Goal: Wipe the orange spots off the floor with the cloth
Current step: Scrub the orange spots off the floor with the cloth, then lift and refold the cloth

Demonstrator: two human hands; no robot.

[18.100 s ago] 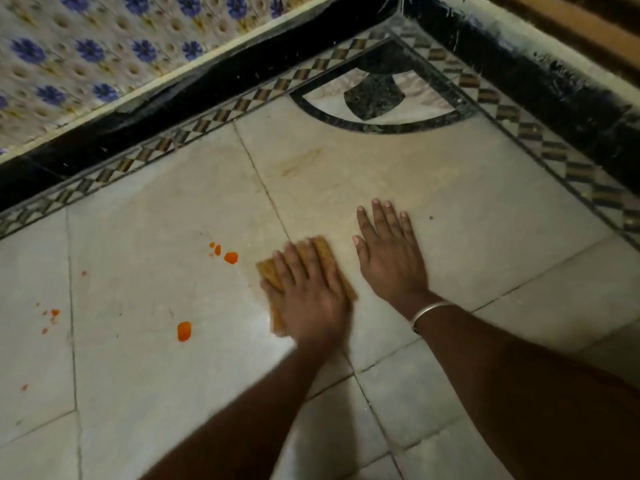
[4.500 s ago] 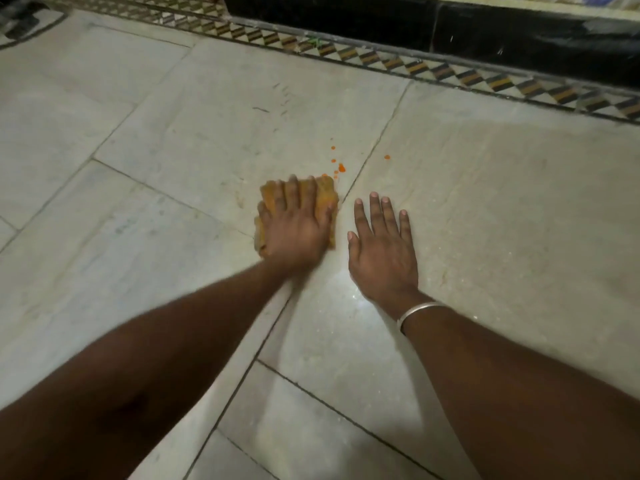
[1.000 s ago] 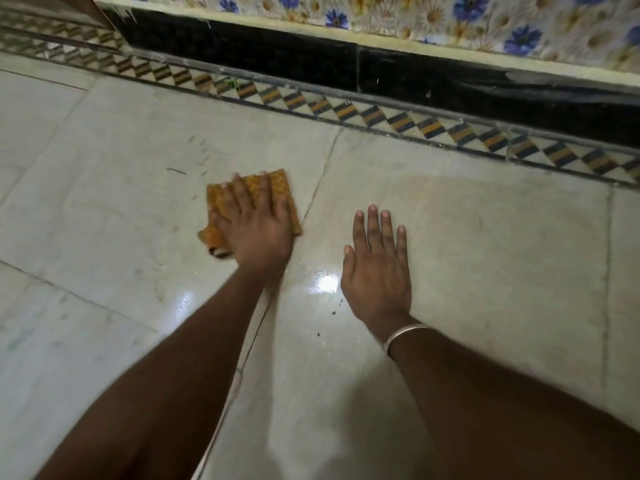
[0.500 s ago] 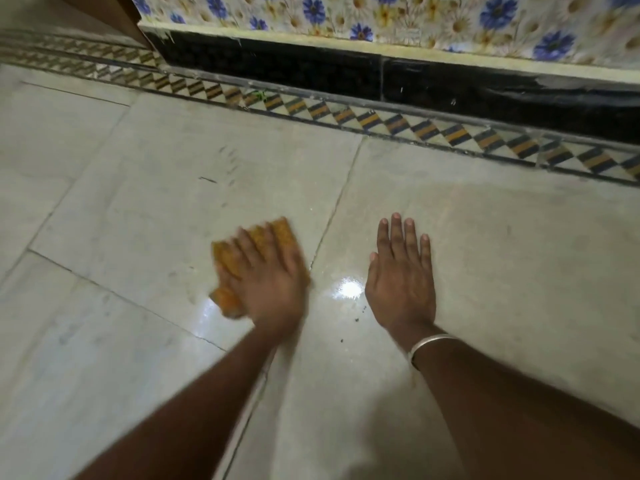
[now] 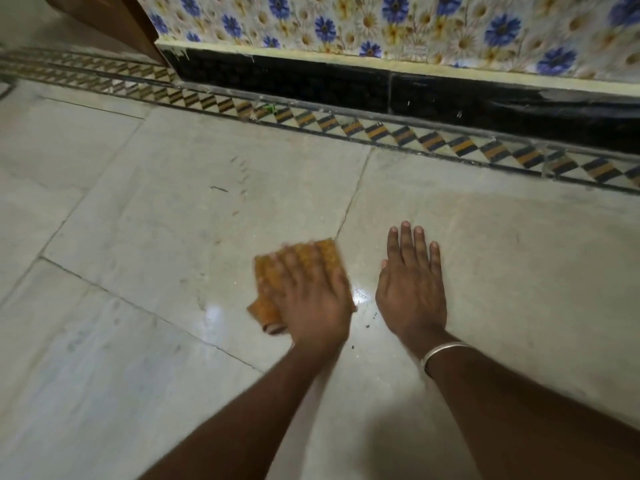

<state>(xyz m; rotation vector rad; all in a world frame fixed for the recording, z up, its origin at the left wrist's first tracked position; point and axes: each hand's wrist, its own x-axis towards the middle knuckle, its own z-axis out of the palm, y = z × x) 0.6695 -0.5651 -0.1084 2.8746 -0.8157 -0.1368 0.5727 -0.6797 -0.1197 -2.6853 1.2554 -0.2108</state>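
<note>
An orange cloth (image 5: 268, 271) lies folded on the pale marble floor (image 5: 173, 220) in the middle of the view. My left hand (image 5: 311, 299) presses flat on top of it, fingers straight and spread, and is blurred. My right hand (image 5: 412, 285) rests flat on the bare floor just to the right, fingers straight, a metal bangle on the wrist. I see no orange spots on the floor around the cloth. A few tiny dark specks (image 5: 367, 323) lie between my hands.
A patterned border strip (image 5: 381, 131) runs along the far side, backed by a black skirting (image 5: 311, 84) and a blue-flowered tiled wall (image 5: 381, 26). A brown door edge (image 5: 114, 19) stands at the top left. A shiny damp patch (image 5: 213, 311) shows left of the cloth.
My left hand has slid the cloth back toward me and then right, close to my right hand. The orange spots seen earlier are gone. My right hand stays planted on the floor.
</note>
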